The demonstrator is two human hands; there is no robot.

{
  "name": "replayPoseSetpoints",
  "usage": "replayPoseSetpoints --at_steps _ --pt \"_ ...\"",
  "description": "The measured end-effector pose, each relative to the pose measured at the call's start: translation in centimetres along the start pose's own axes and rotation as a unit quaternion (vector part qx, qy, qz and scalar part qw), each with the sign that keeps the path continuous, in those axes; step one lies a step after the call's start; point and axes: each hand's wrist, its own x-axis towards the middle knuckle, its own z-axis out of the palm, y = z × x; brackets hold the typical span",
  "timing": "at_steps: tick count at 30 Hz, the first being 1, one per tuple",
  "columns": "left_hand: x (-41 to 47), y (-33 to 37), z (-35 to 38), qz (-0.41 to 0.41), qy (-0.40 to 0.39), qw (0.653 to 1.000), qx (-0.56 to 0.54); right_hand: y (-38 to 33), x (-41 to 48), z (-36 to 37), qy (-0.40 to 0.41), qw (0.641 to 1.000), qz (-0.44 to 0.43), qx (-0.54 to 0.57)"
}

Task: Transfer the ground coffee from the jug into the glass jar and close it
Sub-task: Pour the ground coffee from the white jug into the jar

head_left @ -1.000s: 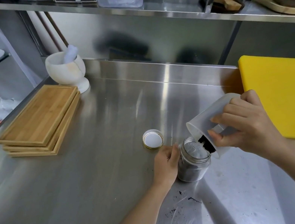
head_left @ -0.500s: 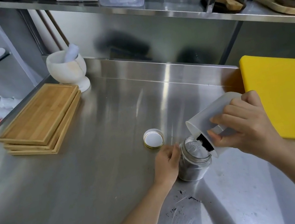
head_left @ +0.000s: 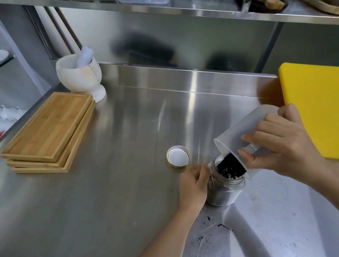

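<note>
A small glass jar (head_left: 225,193) stands upright on the steel counter, partly filled with dark ground coffee. My left hand (head_left: 193,186) grips its left side. My right hand (head_left: 281,149) holds a translucent plastic jug (head_left: 243,129) tipped steeply, its rim over the jar's mouth. Dark coffee (head_left: 229,166) is sliding out of the jug into the jar. The jar's lid (head_left: 178,156), gold-rimmed with a white inside, lies upturned on the counter just beyond my left hand.
Spilled coffee grains (head_left: 215,224) dot the counter in front of the jar. A yellow cutting board (head_left: 330,109) lies at the right. Stacked bamboo trays (head_left: 51,133) and a white mortar with pestle (head_left: 80,76) sit at the back left. A steel shelf (head_left: 188,9) hangs overhead.
The jug has tipped further and much more coffee now pours from its rim into the jar. Both hands keep their grips.
</note>
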Motion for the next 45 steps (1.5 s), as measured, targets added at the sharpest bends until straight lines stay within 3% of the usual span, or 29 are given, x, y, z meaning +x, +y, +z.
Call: replayPoseSetpoints --at_steps 45 --pt "0.1 -0.22 0.17 -0.006 -0.003 1.0 0.009 -0.1 -0.21 -0.38 -0.014 0.999 -0.026 -0.022"
